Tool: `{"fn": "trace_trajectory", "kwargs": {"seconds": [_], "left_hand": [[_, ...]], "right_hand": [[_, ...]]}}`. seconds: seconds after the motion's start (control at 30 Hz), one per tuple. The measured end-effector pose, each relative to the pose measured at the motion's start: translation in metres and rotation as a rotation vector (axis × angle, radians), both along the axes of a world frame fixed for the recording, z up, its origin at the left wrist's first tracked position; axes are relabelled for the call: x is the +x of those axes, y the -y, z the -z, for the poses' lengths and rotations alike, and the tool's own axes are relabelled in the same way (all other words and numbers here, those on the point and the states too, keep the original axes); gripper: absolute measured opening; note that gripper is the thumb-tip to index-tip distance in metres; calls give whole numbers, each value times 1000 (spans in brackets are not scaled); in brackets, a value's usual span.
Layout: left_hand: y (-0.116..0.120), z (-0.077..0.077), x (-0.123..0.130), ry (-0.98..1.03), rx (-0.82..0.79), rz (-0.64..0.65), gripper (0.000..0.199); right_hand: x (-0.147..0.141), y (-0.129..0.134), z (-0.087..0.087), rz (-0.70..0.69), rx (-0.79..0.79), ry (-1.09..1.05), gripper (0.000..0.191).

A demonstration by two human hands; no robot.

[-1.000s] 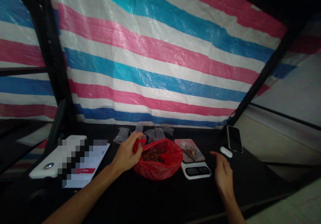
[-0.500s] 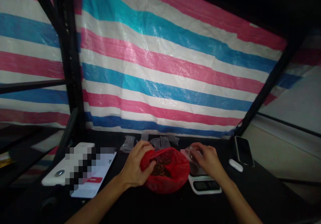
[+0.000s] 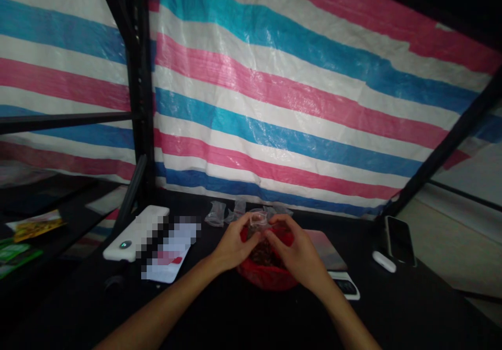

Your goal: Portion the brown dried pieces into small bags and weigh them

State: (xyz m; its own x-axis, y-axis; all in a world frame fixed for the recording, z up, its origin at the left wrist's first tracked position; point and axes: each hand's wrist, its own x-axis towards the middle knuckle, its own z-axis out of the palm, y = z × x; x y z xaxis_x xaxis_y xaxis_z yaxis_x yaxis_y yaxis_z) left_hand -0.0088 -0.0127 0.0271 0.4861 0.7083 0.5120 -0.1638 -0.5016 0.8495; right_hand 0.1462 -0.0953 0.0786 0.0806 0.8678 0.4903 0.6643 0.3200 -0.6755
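A red plastic bag stands open on the black table with small dark brown pieces inside it. Over its mouth, a small clear plastic bag is pinched between both of my hands. My left hand has its fingers closed on the left side of the clear bag. Opposite it, my right hand grips the other side, thumb and fingers curled in. The hands cover part of the red bag's rim, and what the clear bag holds is hard to make out.
A small digital scale with a shiny plate lies to the right. Several clear plastic bags rest behind the hands. A phone and a white case are far right; a white device is left, before a striped tarp.
My right hand has moved left from the scale to over the red bag, bringing the small clear bag. My left hand has left the red bag's rim and now grips the clear bag.
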Motion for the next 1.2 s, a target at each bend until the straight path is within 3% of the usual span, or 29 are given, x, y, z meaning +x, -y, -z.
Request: {"fn": "trace_trajectory", "kwargs": {"seconds": [0.1,0.2,0.3,0.53,0.67,0.77,0.93,1.2], "left_hand": [[-5,0,-3,57,-31,-61,35],[-8,1,-6,70,-58,-72,37],[-9,3,-8,23,-27,-74,41],[-9,5,-4,-144,-4,-207,30],[-12,7,-1,-173,69,-325,16],[-12,10,1,-180,157,-343,21],[-7,14,0,-261,284,-280,29],[-8,14,-3,-293,303,-172,28]], "right_hand": [[13,1,9,-8,-96,141,15],[15,-6,16,-115,-216,427,28],[10,-19,21,-140,-226,535,40],[16,-26,20,-148,-256,449,38],[28,-9,9,-194,-301,165,32],[32,4,-4,-170,-294,-2,28],[22,8,-22,-75,-159,69,33],[5,-2,-24,-178,-9,316,39]]}}
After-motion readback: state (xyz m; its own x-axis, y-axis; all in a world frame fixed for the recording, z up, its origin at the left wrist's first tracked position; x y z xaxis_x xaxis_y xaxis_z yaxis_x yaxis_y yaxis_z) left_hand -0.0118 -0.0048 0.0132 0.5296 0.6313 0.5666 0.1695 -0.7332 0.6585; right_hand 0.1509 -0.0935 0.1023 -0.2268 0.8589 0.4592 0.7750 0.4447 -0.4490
